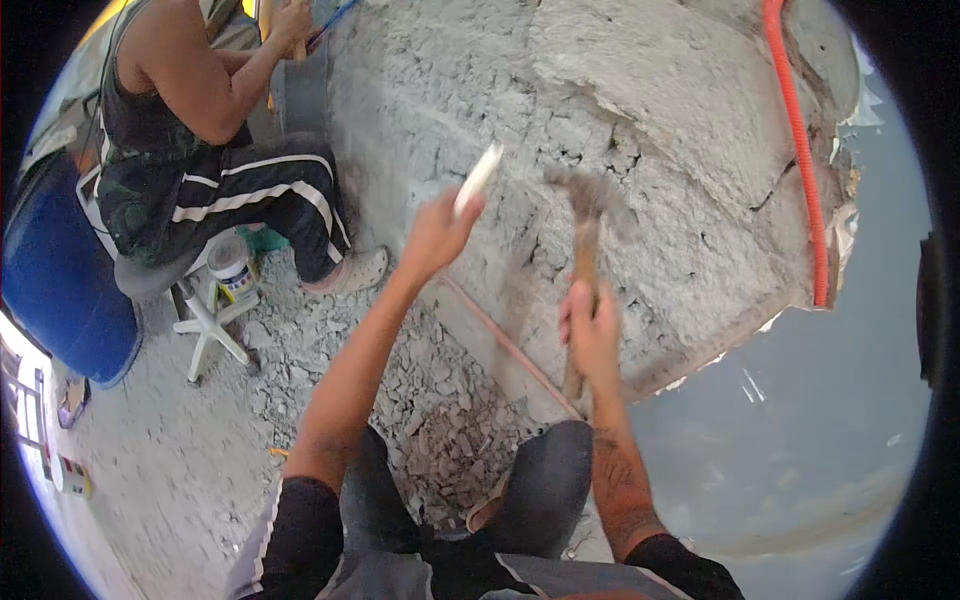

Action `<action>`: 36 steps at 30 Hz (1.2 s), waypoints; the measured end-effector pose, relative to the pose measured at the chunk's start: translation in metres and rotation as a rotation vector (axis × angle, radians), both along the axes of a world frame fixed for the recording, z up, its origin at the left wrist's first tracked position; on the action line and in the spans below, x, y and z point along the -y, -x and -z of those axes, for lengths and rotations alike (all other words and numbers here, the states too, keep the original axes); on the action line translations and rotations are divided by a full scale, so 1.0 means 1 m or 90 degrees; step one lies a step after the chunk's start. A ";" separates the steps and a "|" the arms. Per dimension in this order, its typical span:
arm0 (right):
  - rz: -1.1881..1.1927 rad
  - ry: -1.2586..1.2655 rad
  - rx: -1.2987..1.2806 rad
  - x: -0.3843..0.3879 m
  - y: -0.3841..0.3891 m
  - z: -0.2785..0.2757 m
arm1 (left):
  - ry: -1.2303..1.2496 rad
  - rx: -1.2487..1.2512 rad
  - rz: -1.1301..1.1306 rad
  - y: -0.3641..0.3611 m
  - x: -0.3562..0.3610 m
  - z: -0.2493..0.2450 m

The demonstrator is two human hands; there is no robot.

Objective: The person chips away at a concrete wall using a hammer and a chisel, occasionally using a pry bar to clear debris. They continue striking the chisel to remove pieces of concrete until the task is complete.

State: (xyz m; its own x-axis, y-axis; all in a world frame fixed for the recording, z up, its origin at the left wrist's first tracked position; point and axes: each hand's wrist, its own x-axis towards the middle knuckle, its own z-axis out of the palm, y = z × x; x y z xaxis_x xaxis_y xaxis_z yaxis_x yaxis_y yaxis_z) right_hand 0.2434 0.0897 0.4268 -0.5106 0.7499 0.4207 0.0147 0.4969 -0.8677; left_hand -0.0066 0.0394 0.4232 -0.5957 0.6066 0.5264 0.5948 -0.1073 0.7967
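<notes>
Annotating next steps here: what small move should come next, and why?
Probably steady the pale bar against the rough wall before striking: the left hand grips its lower end, the hammer in the right hand is motion-blurred and apart from it, and I can't tell whether the bar touches the wall.

White bucket (231,264) beside a stool (209,325)

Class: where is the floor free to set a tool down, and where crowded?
Fairly bare floor lies between the far-left white bucket and the rubble; it is crowded between the person's legs and beside the stool base.
</notes>
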 end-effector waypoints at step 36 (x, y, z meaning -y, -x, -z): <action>0.248 -0.628 0.144 -0.007 0.049 -0.198 | -0.237 -0.173 -0.084 -0.003 -0.107 -0.093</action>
State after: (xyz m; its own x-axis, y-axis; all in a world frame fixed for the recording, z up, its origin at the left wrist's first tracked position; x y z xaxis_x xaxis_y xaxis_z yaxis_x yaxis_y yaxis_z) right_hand 0.1944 0.0965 0.6246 -0.4518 0.2606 0.8532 0.4325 0.9005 -0.0460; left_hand -0.0031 0.1468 0.5160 -0.4654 0.2752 0.8413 0.8041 -0.2658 0.5317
